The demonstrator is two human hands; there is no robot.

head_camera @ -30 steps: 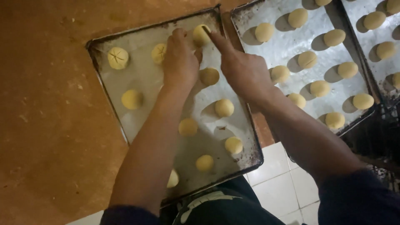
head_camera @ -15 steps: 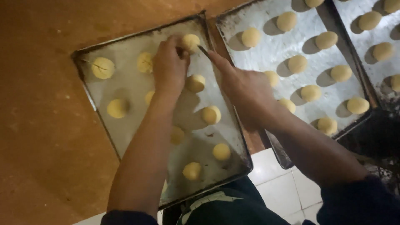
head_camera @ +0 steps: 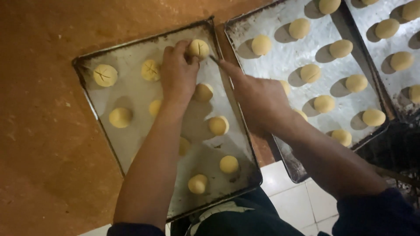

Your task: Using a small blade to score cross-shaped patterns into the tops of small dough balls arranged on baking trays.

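Rough orange-brown flooring point(head_camera: 39, 131) fills the left of what we see, giving way to pale square tiles point(head_camera: 284, 192) near the bottom, and three metal baking trays sit on it side by side. On the nearest dull grey rectangular tray point(head_camera: 131, 144) we count rows of round yellow dough balls; the two at its far left, one point(head_camera: 105, 75) and the next point(head_camera: 151, 70), already carry cross-shaped cuts on top. Our left hand point(head_camera: 178, 76) reaches to the tray's far edge, its fingertips pinched around a scored yellow dough ball point(head_camera: 198, 48) that rests in the top right corner of the tray. Our right hand point(head_camera: 258, 98) comes in from the right, closed around a thin dark blade-like tool point(head_camera: 214, 59) whose tip lies just beside that ball; we cannot tell whether the tip touches it. Unmarked balls such as one point(head_camera: 218, 125) lie nearer to us. Beside this tray stands a second silvery floured tray point(head_camera: 284, 61) of smooth dough balls, and a third tray point(head_camera: 372, 13) shows at the upper right.
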